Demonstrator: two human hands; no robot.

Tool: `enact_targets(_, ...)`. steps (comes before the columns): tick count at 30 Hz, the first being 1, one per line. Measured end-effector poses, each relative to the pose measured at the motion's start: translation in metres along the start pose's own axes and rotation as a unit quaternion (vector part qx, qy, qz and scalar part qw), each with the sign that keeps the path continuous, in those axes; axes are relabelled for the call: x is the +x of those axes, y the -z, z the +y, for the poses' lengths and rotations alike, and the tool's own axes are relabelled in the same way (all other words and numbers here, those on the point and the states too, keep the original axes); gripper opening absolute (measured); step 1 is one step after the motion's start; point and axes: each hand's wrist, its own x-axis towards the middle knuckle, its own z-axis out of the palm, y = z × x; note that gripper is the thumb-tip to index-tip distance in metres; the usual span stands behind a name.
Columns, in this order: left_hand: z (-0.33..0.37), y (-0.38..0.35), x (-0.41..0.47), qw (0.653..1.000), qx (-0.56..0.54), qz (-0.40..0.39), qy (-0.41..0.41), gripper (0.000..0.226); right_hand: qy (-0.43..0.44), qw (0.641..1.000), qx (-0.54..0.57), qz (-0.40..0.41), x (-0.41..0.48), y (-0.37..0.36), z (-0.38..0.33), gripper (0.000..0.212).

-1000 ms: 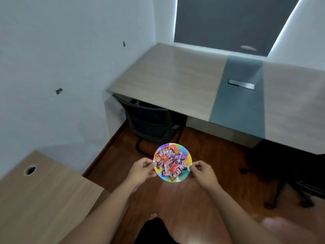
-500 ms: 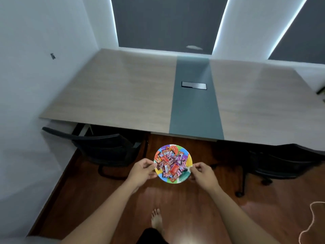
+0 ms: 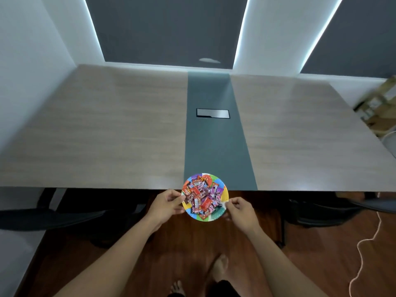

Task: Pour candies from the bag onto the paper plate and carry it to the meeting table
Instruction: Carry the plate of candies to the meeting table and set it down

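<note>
Wood-grain meeting table (image 3: 107,129) — grey centre strip (image 3: 214,146) — dark-panelled wall (image 3: 167,28).

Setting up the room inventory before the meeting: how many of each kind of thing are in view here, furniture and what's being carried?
Meeting table: 1
Office chairs tucked under it: 2 (left, right)
Paper plate: 1
Hands holding the plate: 2 (left hand, right hand)
Candies: one heap, too many to count
Total: 6, heap aside

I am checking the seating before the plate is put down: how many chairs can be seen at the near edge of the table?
2. One chair is under the table edge at left; another chair is at right. More may be hidden.
</note>
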Motion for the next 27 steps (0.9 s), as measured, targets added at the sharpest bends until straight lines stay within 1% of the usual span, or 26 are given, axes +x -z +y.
enact_targets(5,0.026,-0.010,0.060,1.000,-0.008,0.006,0.002,0.025,-0.005,1.000,0.004,-0.007,0.070,0.006,-0.019,0.017)
enact_targets(10,0.054,-0.027,0.125,1.000,-0.012,0.024,0.010,0.024,-0.017,0.999,0.019,-0.035,0.149,0.017,-0.042,0.017)
enact_targets(18,0.098,-0.070,0.219,0.999,-0.022,0.042,0.026,0.021,-0.032,0.998,0.014,-0.061,0.263,0.053,-0.077,0.017)
enact_targets(25,0.141,-0.090,0.288,0.998,-0.033,0.048,0.032,0.029,-0.023,0.998,-0.009,-0.062,0.342,0.072,-0.108,0.015)
enact_targets(27,0.157,-0.092,0.306,0.998,-0.037,0.050,0.029,0.023,-0.021,0.998,-0.007,-0.063,0.361,0.074,-0.122,0.014)
